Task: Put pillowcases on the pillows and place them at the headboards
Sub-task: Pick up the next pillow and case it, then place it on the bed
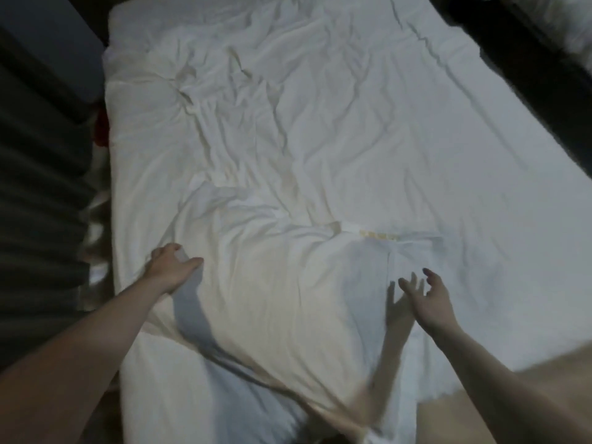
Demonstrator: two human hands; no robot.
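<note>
Big white pillow in wrinkled cotton case (266,283) lies on near part of white-sheeted bed (416,139). Left hand (171,267) grips pillow's left edge w/ fingers curled. Right hand (427,293) hovers over pillow's right end, fingers spread wide, holding nothing.

there is only one view, so nothing is being shared between cameras. the head camera is sitting above the near end of the bed (352,123) and is looking forward and steeply down along it. the wide lens is bending the mattress edges and the dark floor (41,187) at the left. both forearms are reaching in from the bottom corners, so the left hand (173,267) and right hand (429,293) are lying close beneath the lens, while the far end of the bed is running up to the top edge.
</note>
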